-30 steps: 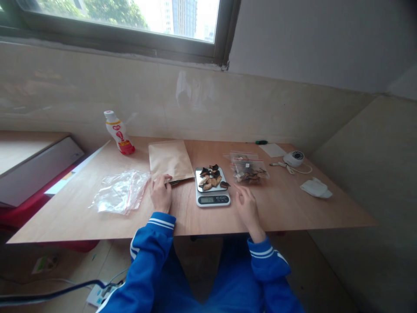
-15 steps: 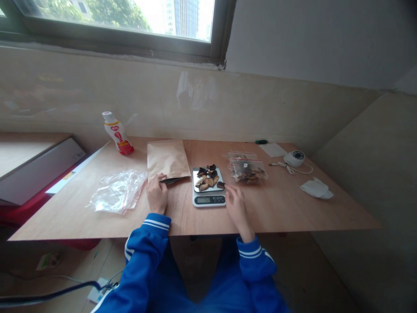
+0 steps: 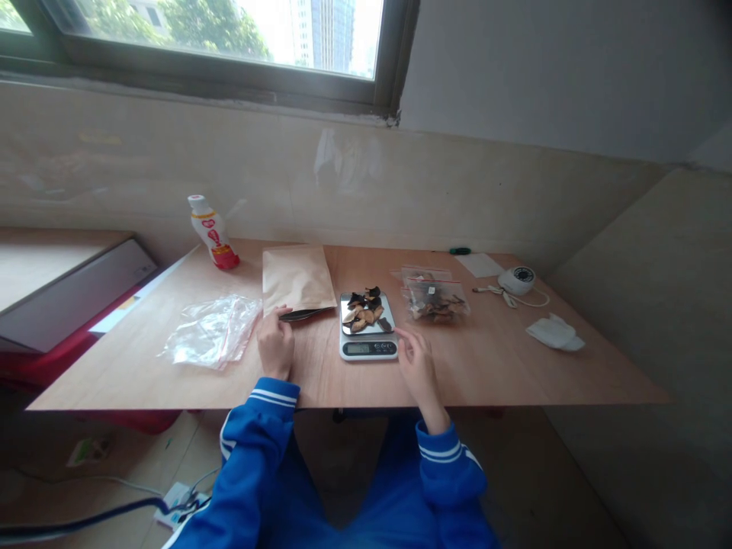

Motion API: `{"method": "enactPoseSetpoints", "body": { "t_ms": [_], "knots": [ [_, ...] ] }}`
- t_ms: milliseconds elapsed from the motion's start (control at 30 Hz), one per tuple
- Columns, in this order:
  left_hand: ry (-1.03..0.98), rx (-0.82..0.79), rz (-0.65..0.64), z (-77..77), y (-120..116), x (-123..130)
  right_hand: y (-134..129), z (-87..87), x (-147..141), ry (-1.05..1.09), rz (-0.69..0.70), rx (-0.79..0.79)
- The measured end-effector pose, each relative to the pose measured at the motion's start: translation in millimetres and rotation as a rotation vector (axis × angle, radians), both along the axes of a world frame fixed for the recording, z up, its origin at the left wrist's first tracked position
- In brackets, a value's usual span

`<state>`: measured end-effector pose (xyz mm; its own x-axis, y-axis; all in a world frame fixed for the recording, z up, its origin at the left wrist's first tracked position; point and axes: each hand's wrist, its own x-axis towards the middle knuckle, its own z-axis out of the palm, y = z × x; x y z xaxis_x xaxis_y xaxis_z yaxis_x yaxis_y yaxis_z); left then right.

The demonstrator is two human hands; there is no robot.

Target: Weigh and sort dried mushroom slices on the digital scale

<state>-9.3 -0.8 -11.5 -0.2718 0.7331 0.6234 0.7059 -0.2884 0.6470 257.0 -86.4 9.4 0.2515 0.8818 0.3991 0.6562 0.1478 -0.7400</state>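
A small digital kitchen scale (image 3: 368,349) lies in front of me with dried dark and tan slices (image 3: 366,313) on its shiny plate. One dark slice (image 3: 385,325) rests at the plate's right edge. Just right of it, my right hand (image 3: 416,360) is open, its fingers apart and holding nothing. My left hand (image 3: 275,347) grips the near left corner of a brown kraft paper bag (image 3: 298,278). The bag lies flat, and its mouth gapes a little toward me with a dark inside.
Clear zip bags (image 3: 209,333) lie at left, near a white and red bottle (image 3: 214,232). Right of the scale are zip bags of dried slices (image 3: 438,301). Farther right sit a white dome camera (image 3: 516,280) with a cable, a crumpled tissue (image 3: 554,332) and a green-handled tool (image 3: 460,251).
My right hand has let go of the dark slice, which now lies on the scale's plate, and has drawn slightly back. My left hand stays at the paper bag. The view has shifted slightly.
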Motion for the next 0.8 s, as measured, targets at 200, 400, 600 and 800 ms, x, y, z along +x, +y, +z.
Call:
{"method": "enactPoseSetpoints", "body": {
  "t_ms": [200, 400, 600, 800],
  "knots": [
    [0.027, 0.068, 0.2, 15.4, -23, -8, -17, -1.9, 13, -0.001, 0.027, -0.026],
    [0.033, -0.145, 0.424, 17.2, -37, -42, -25, -3.5, 23, -0.013, 0.013, -0.028],
    [0.046, -0.236, 0.428, -2.8, -37, -72, -28, -2.9, 16, -0.001, 0.076, -0.041],
    [0.107, -0.331, 0.289, -6.0, -33, -101, -33, 7.5, -5, 0.052, 0.165, -0.083]
  ]
}}
